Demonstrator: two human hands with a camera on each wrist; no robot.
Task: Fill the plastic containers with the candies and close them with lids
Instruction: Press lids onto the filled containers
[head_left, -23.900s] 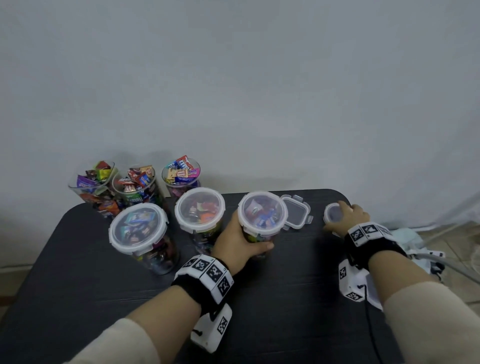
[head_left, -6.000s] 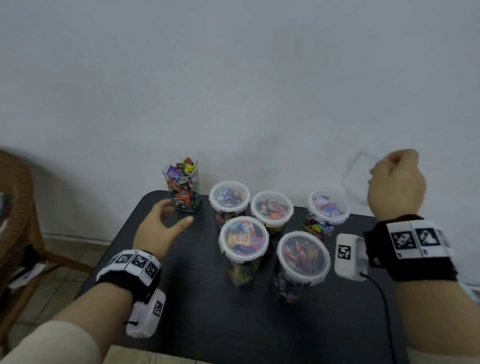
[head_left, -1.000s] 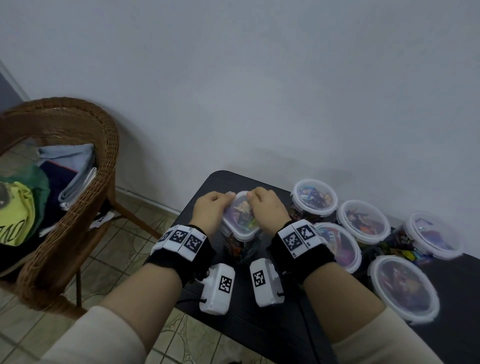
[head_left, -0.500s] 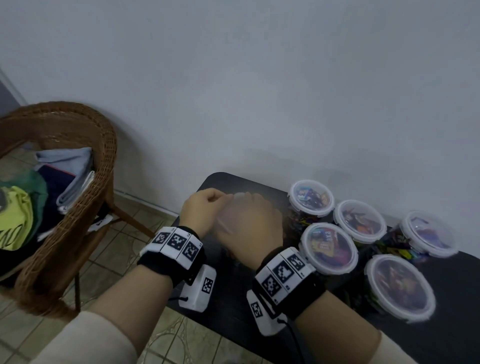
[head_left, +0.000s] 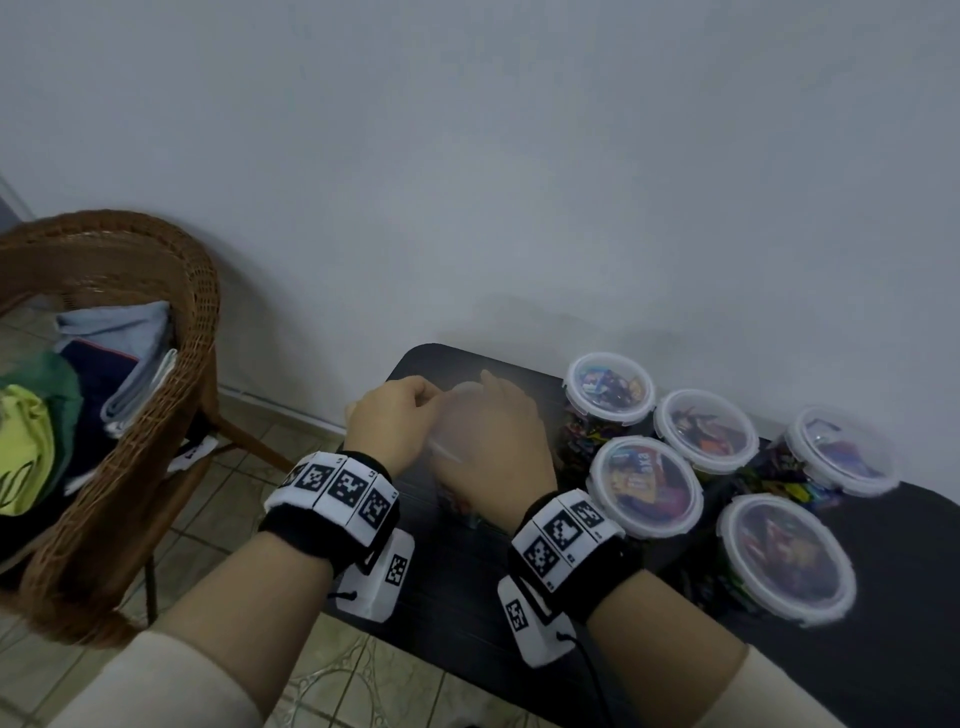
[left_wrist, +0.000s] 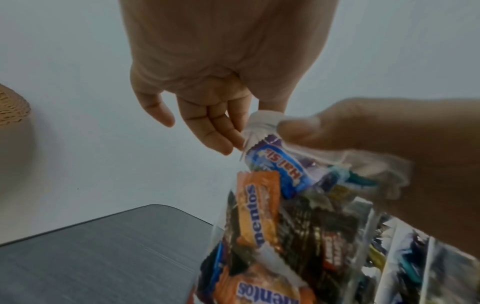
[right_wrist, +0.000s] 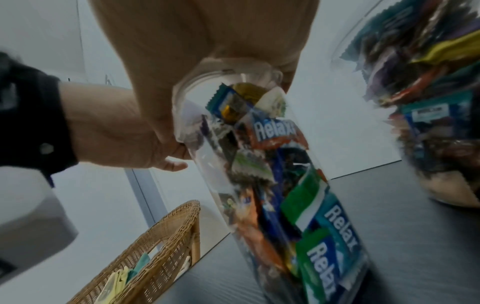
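At the nine o'clock end of the dark rectangular table (head_left: 467, 582), both hands meet over a tall clear plastic container packed with wrapped candies (right_wrist: 272, 185), which stands on the tabletop under a translucent white round lid (head_left: 460, 415). The left hand (head_left: 389, 421) sits at the lid's nine o'clock edge, its fingers (left_wrist: 215, 131) curled and pressed together, thumb and fingertips pinching the rim. The right hand (head_left: 493, 447) covers the lid from three o'clock, its palm lying across the top and its fingers curled down over the rim; the exact grip is blurred. Five more clear candy-filled containers with white lids (head_left: 647, 488) stand clustered just beside, from one to four o'clock of the hands. A brown wicker chair holding folded clothes (head_left: 119, 395) stands on the tiled floor at nine o'clock, well apart from the table.
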